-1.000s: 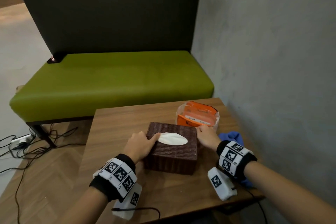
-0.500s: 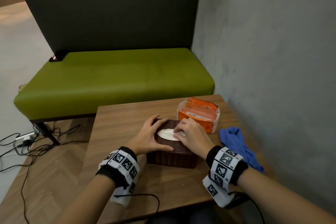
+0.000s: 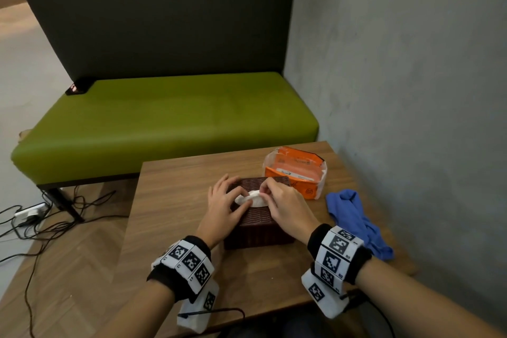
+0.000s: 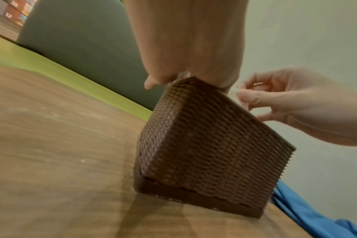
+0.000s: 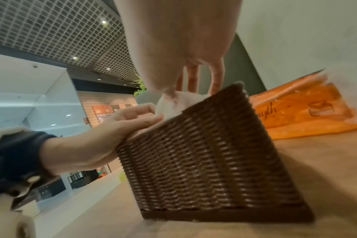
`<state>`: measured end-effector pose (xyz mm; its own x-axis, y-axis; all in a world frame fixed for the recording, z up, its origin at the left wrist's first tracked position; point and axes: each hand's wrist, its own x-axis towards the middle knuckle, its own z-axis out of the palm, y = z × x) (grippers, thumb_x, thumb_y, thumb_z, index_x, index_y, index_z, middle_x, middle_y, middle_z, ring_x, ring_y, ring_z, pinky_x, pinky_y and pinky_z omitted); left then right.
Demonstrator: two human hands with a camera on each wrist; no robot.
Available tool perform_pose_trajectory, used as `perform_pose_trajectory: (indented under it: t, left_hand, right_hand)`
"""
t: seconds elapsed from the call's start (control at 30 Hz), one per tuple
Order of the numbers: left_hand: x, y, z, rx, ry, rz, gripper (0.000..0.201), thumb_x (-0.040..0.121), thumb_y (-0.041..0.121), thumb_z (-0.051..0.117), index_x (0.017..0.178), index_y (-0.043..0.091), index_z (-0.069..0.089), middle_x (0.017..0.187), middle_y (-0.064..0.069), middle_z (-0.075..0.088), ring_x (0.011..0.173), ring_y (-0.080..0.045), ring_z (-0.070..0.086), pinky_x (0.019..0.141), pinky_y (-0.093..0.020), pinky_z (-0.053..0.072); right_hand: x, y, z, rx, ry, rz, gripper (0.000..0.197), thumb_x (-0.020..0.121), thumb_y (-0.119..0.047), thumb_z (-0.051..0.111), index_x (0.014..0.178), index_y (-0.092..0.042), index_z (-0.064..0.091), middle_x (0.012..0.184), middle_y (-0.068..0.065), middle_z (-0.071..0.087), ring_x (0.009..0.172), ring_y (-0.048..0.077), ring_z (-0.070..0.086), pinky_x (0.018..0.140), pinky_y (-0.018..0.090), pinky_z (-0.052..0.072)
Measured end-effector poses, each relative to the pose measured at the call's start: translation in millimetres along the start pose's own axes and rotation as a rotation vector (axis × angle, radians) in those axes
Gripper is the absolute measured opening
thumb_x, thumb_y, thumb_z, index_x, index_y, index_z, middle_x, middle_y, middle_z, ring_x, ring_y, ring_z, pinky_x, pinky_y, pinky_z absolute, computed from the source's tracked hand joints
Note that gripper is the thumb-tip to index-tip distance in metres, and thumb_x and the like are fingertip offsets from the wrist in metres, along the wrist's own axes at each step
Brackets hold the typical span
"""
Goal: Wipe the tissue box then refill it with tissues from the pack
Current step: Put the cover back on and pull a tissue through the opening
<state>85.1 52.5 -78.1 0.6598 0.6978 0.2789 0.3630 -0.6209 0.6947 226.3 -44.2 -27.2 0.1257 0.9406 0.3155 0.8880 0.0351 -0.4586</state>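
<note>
Since the earlier frame the right hand (image 3: 285, 206) had come off the side of the tissue box (image 3: 258, 225) onto its top, and the tissue (image 3: 251, 198) now stood bunched above the slot instead of lying flat. That hand pinched the tissue between thumb and fingertips. Spread over the left part of the lid, the left hand (image 3: 222, 206) had its fingers nearly straight and its thumb beside the tissue, holding nothing. The brown woven box sat near the middle of the wooden table (image 3: 175, 195). Just behind it to the right lay the orange tissue pack (image 3: 297, 173), torn open on top. A blue cloth (image 3: 354, 219) lay crumpled near the right edge, by the grey wall (image 3: 411, 90). Beyond the table stood a green bench (image 3: 164, 123)
</note>
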Motion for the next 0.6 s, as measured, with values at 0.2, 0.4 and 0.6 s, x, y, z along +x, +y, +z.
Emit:
perform_pose_trajectory:
  t: [0.2,0.4,0.6]
  left_hand:
    - [3.4,8.1,-4.0,0.029,0.031,0.115,0.020,0.091,0.028,0.041,0.089,0.014,0.054,0.084,0.008,0.051,0.080,-0.007,0.046,0.078,-0.029,0.040]
    - [15.7,21.2,-12.4,-0.093,0.094,0.129,0.011,0.093,0.017,0.046,0.090,0.008,0.050,0.075,0.009,0.054,0.070,0.003,0.053,0.061,-0.006,0.038]
    - [13.1,16.5,-29.1,-0.183,-0.088,-0.011,0.029,0.072,0.035,0.075,0.094,0.021,0.063,0.083,0.016,0.065,0.081,0.004,0.061,0.064,-0.012,0.046]
  right_hand:
    - [3.1,19.7,1.5,0.049,-0.083,0.123,0.031,0.083,-0.031,0.066,0.105,-0.011,0.059,0.100,0.003,0.062,0.095,0.014,0.054,0.081,0.026,0.044]
    - [3.2,22.3,-4.5,0.173,0.078,0.120,0.004,0.089,-0.007,0.055,0.085,-0.007,0.056,0.075,0.004,0.057,0.070,0.014,0.051,0.059,0.016,0.034]
    - [4.3,31.1,-11.7,0.237,-0.009,0.196,0.021,0.079,-0.022,0.069,0.096,-0.014,0.058,0.092,-0.001,0.062,0.084,0.008,0.053,0.070,0.016,0.038]
